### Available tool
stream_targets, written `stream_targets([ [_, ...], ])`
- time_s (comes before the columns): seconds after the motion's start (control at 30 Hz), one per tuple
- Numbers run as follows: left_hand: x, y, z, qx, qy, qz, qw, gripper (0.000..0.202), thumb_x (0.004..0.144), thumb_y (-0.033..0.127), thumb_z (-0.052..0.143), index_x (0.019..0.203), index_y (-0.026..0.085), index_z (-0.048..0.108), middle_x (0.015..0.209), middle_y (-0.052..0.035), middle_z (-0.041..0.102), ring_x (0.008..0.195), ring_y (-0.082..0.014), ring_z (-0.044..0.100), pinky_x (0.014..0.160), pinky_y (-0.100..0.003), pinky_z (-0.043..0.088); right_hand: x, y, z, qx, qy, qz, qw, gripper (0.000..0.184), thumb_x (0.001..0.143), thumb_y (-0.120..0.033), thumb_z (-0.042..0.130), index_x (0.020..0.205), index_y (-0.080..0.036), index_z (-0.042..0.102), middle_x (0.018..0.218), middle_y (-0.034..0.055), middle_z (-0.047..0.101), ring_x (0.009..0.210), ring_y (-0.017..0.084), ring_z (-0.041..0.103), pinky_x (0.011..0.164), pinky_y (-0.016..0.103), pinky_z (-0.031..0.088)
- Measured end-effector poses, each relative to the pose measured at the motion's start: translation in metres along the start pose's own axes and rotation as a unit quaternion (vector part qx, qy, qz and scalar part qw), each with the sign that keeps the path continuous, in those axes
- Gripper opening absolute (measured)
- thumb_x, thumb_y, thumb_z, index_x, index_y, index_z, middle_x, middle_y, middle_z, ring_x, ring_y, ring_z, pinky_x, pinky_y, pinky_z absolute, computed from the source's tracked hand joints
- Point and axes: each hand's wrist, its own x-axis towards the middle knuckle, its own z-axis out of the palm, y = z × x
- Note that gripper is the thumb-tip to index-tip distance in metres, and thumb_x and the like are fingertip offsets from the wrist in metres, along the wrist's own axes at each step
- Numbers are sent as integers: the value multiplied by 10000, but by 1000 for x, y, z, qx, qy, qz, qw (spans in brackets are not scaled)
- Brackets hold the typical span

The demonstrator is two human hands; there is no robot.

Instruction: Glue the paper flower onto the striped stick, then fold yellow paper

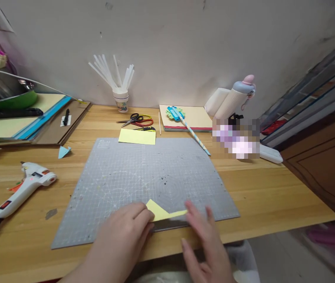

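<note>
A piece of yellow paper (159, 210), folded to a pointed flap with a narrow strip running right, lies at the near edge of the grey cutting mat (120, 173). My left hand (129, 226) is closed on the paper's left end, its fingertips partly hidden. At the strip's right tip, my right hand (205, 239) has its fingers spread, slightly blurred; the index fingertip meets or nearly meets the paper. Another flat yellow paper (137, 136) rests across the mat's far edge, with a utility knife (145, 129) just behind it.
Scissors (135, 119) lie behind the mat. A paper cup (120, 100) of white straws stands by the wall. A glue gun (26, 188) is at left. A striped stick with a paper flower (175, 113) leans across a paper stack (197, 118). A bottle (234, 98) stands back right.
</note>
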Motion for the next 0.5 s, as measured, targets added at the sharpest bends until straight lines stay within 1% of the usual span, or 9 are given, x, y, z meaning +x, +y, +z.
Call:
stream_targets([
  [0.07,0,0,-10,-114,24,-38,992,152,881,252,457,864,233,607,779,4,593,691,-140,537,616,-261,414,2,-2,-6,46,131,33,990,615,770,23,470,1329,-201,345,1388,115,415,1287,250,404,1096,599,159],
  [0.13,1,2,-15,-245,68,-98,962,139,851,330,521,854,225,611,740,9,586,663,-127,531,602,-240,425,12,-6,-13,69,195,33,978,571,758,34,483,1254,-236,409,1311,96,448,1245,242,429,1066,580,244],
  [0.17,2,4,-15,-314,92,-137,935,161,827,363,557,833,212,613,703,9,579,637,-124,528,589,-236,431,19,-9,-15,61,192,22,979,517,758,26,492,1201,-236,450,1256,92,470,1214,236,443,1043,540,294],
  [0.2,4,6,-13,-384,111,-176,900,194,802,388,591,820,197,614,679,6,577,620,-124,530,583,-237,441,27,-12,-17,41,161,7,986,435,763,15,502,1128,-223,498,1176,88,509,1158,225,471,1020,495,320],
  [0.23,5,8,-10,-454,121,-208,858,226,781,403,617,828,182,619,683,-2,591,624,-128,544,596,-243,460,36,-16,-17,20,103,-26,994,350,776,-11,511,1062,-211,537,1098,81,543,1087,216,503,986,455,343],
  [0.27,7,10,-6,-518,123,-231,815,252,765,408,638,852,171,626,710,-14,615,644,-136,565,621,-253,480,44,-19,-15,8,62,-45,997,291,794,-43,523,1035,-204,553,1059,78,560,1029,208,522,953,430,353],
  [0.33,11,14,3,-616,110,-247,740,287,752,391,665,925,163,638,828,-44,664,754,-162,608,724,-285,507,58,-25,-8,0,34,-39,999,260,823,-107,551,1070,-187,553,1044,85,586,967,209,533,874,403,371],
  [0.4,12,17,9,-678,104,-238,687,295,756,355,675,986,172,642,971,-63,676,913,-189,610,856,-322,489,66,-28,1,-10,31,-13,999,256,838,-146,570,1089,-196,559,1035,72,612,935,206,538,842,394,358],
  [0.5,14,19,12,-727,98,-231,639,261,770,323,672,981,170,654,1025,-75,677,978,-199,600,932,-353,456,68,-29,12,-30,31,9,999,188,863,-173,565,1042,-226,588,976,36,648,898,195,548,855,399,312],
])
